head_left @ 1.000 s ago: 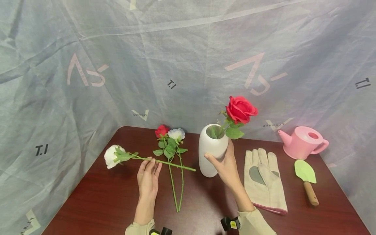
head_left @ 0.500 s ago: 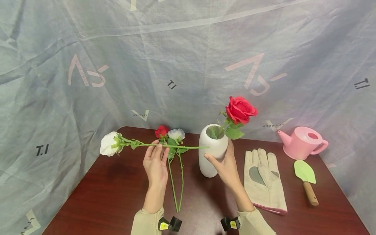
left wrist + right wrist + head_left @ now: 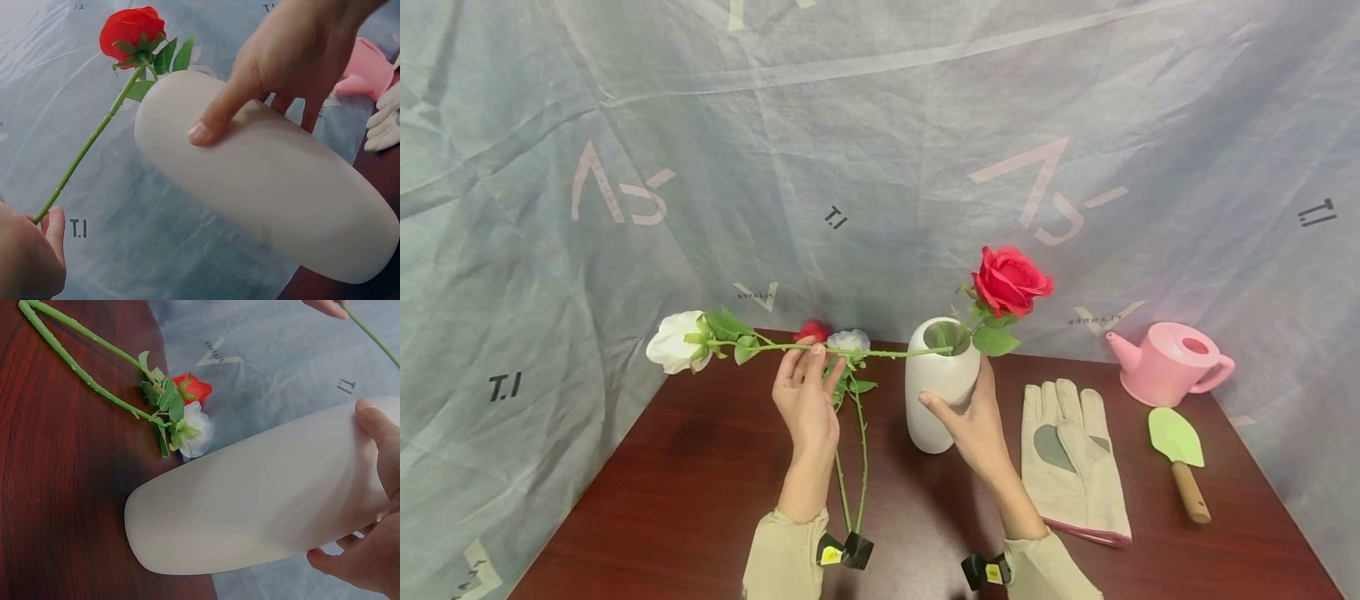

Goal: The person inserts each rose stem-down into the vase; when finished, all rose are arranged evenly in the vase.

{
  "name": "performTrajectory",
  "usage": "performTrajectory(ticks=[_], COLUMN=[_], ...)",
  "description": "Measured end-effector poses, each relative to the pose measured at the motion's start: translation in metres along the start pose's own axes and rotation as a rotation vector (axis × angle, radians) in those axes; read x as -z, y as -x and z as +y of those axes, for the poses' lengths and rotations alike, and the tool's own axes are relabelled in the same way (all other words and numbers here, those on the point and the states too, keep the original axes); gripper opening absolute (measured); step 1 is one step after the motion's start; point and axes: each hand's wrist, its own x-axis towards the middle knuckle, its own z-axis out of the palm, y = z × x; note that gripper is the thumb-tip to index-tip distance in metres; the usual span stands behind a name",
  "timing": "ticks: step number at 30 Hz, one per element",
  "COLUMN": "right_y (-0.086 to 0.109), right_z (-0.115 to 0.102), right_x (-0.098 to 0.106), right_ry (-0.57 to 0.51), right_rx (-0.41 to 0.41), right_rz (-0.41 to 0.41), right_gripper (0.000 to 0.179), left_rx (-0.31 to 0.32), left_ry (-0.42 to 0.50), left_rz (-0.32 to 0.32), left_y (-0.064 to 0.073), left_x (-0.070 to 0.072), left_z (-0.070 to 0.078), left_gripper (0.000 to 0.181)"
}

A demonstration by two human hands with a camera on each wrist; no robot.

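My left hand (image 3: 808, 400) pinches the green stem of a white rose (image 3: 679, 342), held level with its bloom to the left. The stem's cut end overlaps the mouth of a white vase (image 3: 934, 408) in the head view; I cannot tell whether it touches the rim. Around the vase's right side curls my right hand (image 3: 973, 425), thumb across the front. The vase stands upright, with a red rose (image 3: 1011, 283) in it leaning right. In the left wrist view the pinched stem (image 3: 87, 147) runs up toward the vase's top.
Behind my left hand lie a second red rose (image 3: 194, 389) and a pale rose (image 3: 195, 431), stems toward me. Right of the vase are a work glove (image 3: 1071, 462), a pink watering can (image 3: 1172, 362) and a green trowel (image 3: 1177, 437). A grey cloth (image 3: 880, 167) hangs behind the table.
My left hand has lifted the white rose and carried it rightward, bringing the stem's end from beside the vase up to its mouth. My right hand stays on the vase.
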Motion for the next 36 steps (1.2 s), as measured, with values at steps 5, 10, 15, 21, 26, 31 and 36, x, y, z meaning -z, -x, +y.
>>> performTrajectory(ticks=[5,10,15,21,26,31,36], right_y=[-0.002,-0.002,-0.001,0.0,-0.001,-0.001,-0.001], right_z=[0.01,0.011,0.01,0.01,0.01,0.011,0.011], right_x=[-0.002,-0.001,0.0,-0.001,-0.001,-0.001,-0.001], right_ry=[0.003,0.006,0.013,-0.009,0.009,0.016,0.014], right_rx=[0.02,0.022,0.01,0.019,0.019,0.012,0.008], right_rz=[0.003,0.003,0.008,0.013,0.003,0.009,0.005], right_gripper=[0.101,0.1,0.1,0.097,0.099,0.1,0.099], left_rx=[-0.062,-0.117,-0.146,-0.153,-0.205,-0.235,-0.227], left_ry=[-0.03,-0.036,-0.024,-0.034,-0.058,-0.12,-0.186], left_rz=[0.0,-0.033,-0.055,-0.041,-0.035,-0.052,-0.075], left_y=[-0.002,-0.002,-0.002,-0.003,-0.007,-0.01,-0.009], left_x=[-0.005,-0.01,-0.014,-0.018,-0.022,-0.028,-0.034], left_z=[-0.004,-0.007,-0.009,-0.01,-0.009,-0.007,-0.01], left_gripper=[0.013,0.014,0.009,0.01,0.013,0.015,0.017])
